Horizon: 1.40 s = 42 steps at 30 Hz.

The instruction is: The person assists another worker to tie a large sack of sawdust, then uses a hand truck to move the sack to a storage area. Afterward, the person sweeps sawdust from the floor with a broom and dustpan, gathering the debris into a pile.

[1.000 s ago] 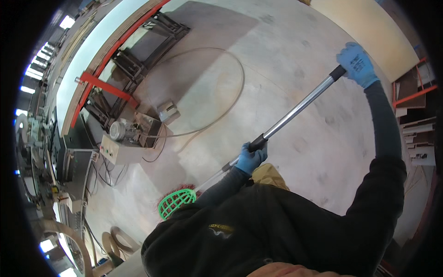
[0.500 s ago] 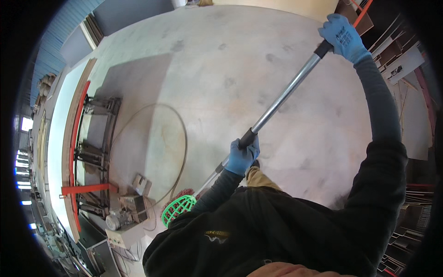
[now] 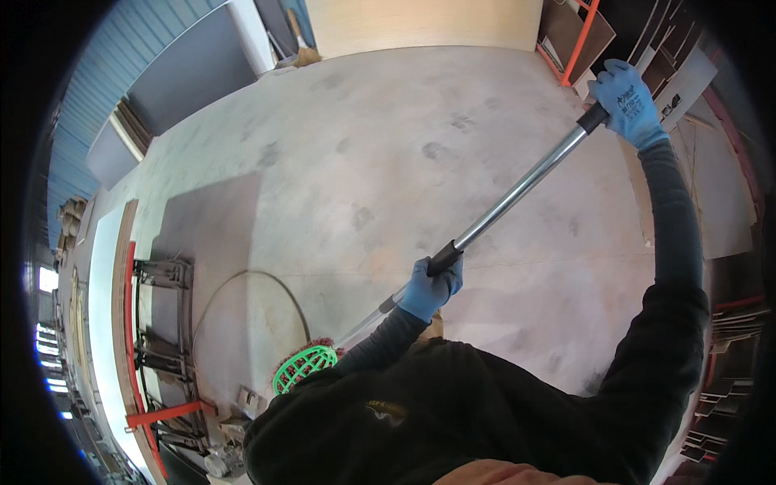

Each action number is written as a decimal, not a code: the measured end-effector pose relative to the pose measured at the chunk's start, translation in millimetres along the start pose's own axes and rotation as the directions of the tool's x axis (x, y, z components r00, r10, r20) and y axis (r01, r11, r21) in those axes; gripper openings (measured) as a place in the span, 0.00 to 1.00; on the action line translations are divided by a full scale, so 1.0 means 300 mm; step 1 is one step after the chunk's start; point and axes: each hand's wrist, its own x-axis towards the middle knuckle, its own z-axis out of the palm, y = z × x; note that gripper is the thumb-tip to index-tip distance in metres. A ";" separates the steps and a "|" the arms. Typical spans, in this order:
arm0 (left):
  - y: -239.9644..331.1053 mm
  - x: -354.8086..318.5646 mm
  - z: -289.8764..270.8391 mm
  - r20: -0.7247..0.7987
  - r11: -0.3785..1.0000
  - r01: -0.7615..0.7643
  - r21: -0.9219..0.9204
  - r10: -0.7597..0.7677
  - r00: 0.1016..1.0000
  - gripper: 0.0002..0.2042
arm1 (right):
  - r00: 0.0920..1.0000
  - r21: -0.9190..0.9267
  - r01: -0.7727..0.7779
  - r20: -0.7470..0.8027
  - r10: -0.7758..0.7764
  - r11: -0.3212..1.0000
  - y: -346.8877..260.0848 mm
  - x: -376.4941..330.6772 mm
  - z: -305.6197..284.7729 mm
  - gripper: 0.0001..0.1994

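A mop [image 3: 529, 187] with a silver metal pole and black grips slants across in front of me. My right hand [image 3: 627, 101], in a light blue glove, is closed round the black grip at its upper end, up and to the right. Lower down, near my body, my left hand [image 3: 432, 287], also gloved in blue, wraps the black collar at the middle of the pole. At the pole's lower left end is the green slotted mop head [image 3: 303, 368] with dark red strands round its edge. It lies by my left forearm, which hides part of the lower pole.
Grey floor [image 3: 364, 162] with dark smudges spreads ahead. A cable [image 3: 283, 283] loops over it at the left, beside a red-framed lift table [image 3: 133, 323]. Panels [image 3: 194, 73] and a straw broom [image 3: 303, 48] stand at the far wall; racks of sheets [image 3: 727, 388] line the right.
The view has shifted, bringing more of the far wall and the broom into sight. In the picture, my right hand sits slightly lower and further right; both hands keep hold of the mop.
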 end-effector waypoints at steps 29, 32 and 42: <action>0.910 0.921 0.592 -0.112 0.319 -0.299 0.899 0.830 0.546 0.13 | 0.657 0.793 -0.554 0.228 0.719 0.255 -0.667 -0.146 0.544 0.11; 0.821 1.072 0.539 -0.291 0.518 -0.042 0.854 0.542 0.788 0.11 | 0.751 0.543 -0.660 0.472 0.462 0.518 -0.838 -0.017 0.566 0.08; 0.981 1.497 0.631 -0.574 0.572 0.317 0.757 0.348 0.741 0.10 | 0.618 0.475 -0.784 0.547 0.564 0.399 -0.949 -0.106 0.569 0.23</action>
